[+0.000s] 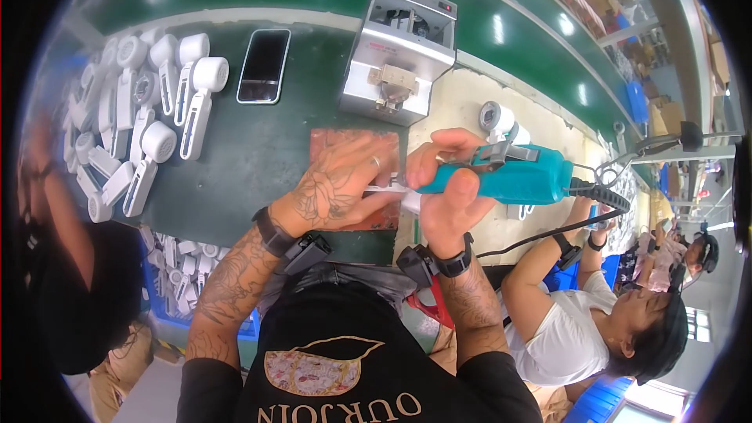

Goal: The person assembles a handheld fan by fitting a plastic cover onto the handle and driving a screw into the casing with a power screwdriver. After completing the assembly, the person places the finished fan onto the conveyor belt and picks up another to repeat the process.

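My right hand (448,196) is wrapped round a teal electric screwdriver (521,176), which lies level and points left, its black coiled cord trailing off the right end. The driver's tip meets a small white plastic part (389,186). My left hand (341,180) pinches that part from the left, above a reddish-brown mat (384,143); most of the part is hidden by my fingers. Just beyond the screwdriver lies a white handheld fan (497,119) with a round head.
Many white handheld fans (157,141) are heaped on the bench's left. A phone (264,66) and a grey metal machine (401,55) stand farther back. A blue crate (247,329) of white parts sits below the edge. Co-workers (568,329) are at both sides.
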A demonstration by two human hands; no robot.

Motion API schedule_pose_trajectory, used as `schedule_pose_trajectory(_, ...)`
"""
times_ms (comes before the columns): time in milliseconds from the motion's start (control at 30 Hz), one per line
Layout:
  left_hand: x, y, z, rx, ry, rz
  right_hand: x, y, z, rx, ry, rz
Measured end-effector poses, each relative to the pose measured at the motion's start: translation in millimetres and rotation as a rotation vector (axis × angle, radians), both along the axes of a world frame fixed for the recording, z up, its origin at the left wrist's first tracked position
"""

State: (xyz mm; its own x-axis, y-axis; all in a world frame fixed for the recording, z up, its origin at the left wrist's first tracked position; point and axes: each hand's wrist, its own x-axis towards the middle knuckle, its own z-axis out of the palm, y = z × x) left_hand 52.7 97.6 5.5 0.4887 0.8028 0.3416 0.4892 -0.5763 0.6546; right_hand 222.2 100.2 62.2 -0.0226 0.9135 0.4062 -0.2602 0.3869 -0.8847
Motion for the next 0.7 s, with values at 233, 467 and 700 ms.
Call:
schedule_pose_trajectory(233,-1,4,4,-0.017,-0.038,-0.064,1,2,-1,0.004,-0.001,-0.007)
schedule_pose_trajectory(467,5,-3,11,-0.09,-0.047,0.072,2,0,0,0.005,-0.008,0.021)
schedule_pose_trajectory(700,3,6,18,-0.001,-0.06,0.081,3,17,12,0.036,-0.057,-0.041)
